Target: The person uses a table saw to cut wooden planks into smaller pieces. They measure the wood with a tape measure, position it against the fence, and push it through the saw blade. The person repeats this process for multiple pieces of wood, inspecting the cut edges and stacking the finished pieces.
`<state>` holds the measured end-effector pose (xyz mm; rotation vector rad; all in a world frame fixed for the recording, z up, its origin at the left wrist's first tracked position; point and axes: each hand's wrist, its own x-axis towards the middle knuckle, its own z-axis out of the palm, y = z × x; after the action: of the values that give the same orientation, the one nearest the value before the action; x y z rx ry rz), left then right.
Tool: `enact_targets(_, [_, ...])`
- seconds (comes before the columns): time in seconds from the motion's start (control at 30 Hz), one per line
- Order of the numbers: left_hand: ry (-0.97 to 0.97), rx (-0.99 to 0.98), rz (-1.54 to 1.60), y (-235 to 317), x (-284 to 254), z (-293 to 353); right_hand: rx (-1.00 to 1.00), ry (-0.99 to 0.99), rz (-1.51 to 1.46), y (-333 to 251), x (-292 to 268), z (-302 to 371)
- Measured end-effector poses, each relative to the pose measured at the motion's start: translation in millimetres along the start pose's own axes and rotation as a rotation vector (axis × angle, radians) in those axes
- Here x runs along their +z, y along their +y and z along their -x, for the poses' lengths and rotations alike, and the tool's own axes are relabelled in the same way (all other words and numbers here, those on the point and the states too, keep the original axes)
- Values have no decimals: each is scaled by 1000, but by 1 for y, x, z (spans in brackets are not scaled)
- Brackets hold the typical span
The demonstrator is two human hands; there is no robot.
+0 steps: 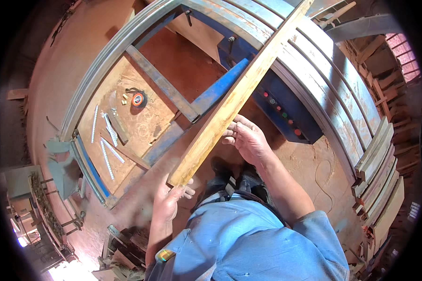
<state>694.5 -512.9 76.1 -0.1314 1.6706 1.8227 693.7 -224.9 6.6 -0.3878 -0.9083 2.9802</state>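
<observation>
A long squared wooden beam (229, 105) runs slantwise from near my body up to the far right, its far part over the grooved metal machine table (326, 61). My left hand (170, 201) grips its near end, the thumb laid against the end and the fingers curled below. Farther along, my right hand (248, 140) is at the beam's right side with bent fingers against it. Some of those fingertips are hidden by the wood. Just past the right hand, a dark blue control panel (286, 112) with coloured buttons sits under the table's edge.
A plywood board (145, 124) on the frame at left carries a tape measure (138, 99) and several white marked strips (110, 130). Stacked planks (377, 173) stand at right. Wood offcuts (122, 257) lie at lower left. A blue metal frame bar (220, 86) is left of the beam.
</observation>
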Motion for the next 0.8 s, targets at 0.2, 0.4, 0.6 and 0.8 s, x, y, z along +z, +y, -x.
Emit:
enact_targets(0.2, [-70,93,-25,31,3,5,-44,-143,-23,-8,26,-4])
enact_targets(0.4, [-8,326,-108,66,34,13,-86,-78,-67,-34,67,-5])
enact_targets(0.6, [-119,529,-134,101,44,17,-152,-34,-103,-72,114,2])
enact_targets(0.8, [-180,646,-114,126,53,11,-203,-34,-152,-93,137,1])
